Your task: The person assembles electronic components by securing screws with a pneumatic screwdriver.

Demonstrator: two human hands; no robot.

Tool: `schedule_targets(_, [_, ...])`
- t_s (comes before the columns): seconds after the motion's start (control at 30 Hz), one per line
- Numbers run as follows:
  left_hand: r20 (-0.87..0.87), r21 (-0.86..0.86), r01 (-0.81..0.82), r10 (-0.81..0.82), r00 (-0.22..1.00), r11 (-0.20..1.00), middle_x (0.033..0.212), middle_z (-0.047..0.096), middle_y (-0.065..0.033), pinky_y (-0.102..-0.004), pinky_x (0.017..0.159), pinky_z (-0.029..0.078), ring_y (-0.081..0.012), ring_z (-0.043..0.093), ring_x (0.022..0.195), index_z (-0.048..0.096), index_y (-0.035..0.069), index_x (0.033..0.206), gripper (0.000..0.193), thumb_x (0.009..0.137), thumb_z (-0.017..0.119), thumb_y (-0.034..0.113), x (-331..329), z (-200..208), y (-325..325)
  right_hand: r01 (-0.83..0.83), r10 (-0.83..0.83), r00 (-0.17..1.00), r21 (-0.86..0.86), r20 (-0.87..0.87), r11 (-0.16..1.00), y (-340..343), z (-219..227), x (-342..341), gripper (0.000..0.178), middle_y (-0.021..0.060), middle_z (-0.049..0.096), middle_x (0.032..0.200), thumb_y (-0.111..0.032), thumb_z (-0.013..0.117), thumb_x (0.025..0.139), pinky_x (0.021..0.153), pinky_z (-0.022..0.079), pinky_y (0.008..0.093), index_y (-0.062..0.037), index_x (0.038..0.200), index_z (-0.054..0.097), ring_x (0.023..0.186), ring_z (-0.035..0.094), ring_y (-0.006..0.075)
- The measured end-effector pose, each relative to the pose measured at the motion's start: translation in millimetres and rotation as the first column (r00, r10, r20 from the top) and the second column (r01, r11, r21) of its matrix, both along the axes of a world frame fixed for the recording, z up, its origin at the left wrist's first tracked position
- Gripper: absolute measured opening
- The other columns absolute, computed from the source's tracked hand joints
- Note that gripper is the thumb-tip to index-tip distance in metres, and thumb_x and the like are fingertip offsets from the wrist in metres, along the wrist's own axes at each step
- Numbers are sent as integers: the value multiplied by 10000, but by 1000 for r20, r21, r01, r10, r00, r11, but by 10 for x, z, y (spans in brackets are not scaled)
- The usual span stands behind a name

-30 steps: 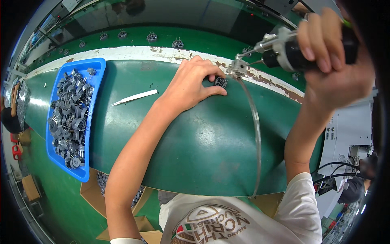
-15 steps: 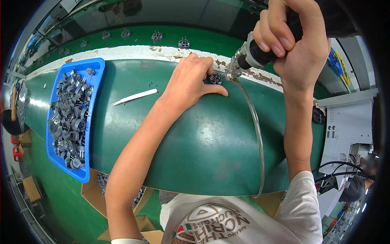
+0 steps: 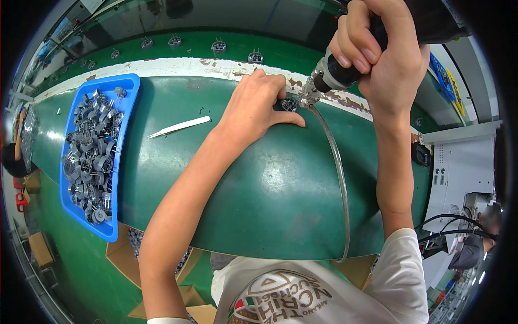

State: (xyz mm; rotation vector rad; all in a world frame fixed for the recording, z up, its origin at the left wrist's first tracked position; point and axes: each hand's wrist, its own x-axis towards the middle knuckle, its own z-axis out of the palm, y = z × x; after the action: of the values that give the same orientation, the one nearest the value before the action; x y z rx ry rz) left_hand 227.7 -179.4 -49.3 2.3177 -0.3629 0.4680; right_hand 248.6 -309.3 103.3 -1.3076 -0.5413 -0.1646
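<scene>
My right hand (image 3: 388, 65) wraps around a black electric screwdriver (image 3: 341, 71), held slanted. Its metal nose comes down beside a small dark round component (image 3: 288, 103) near the far edge of the green bench. My left hand (image 3: 256, 105) steadies that component, with the fingers bent behind it and the thumb in front. From the nose a clear hose (image 3: 339, 167) curves down to the bench's near edge. Where the tip meets the component is too small to make out. White tweezers (image 3: 181, 126) lie left of my left hand, with tiny black bits beside them.
A blue tray (image 3: 123, 156) at the left is heaped with grey round components. Beyond the chipped white ledge (image 3: 183, 67), several similar components (image 3: 218, 47) stand in a row on a green belt. Cardboard boxes (image 3: 121, 254) sit below the bench; a white machine (image 3: 461, 167) stands at right.
The components on the far belt have shifted slightly to the right. My right hand and the screwdriver have moved a little left. My left hand stays nearly in place at the component.
</scene>
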Motion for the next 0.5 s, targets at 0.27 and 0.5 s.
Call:
schedule_targets(0.27, [18,10,13,-13,1000,1000,714,614,-130,-449,731,475,-345,563,780,596,11,753,546,591,948,396,86,-35,-21,-85,84,996,-17,-17,996,-28,-25,194,171,-19,419,491,-157,612,992,380,339,250,-43,878,556,360,369,76])
schedule_targets(0.5, [2,137,5,-5,1000,991,807,689,-162,-491,791,518,-387,642,868,642,28,804,569,617,906,496,17,-8,91,-300,302,950,-47,76,953,-407,-240,486,310,-9,526,648,-212,554,1053,487,340,214,-54,1266,714,538,426,45])
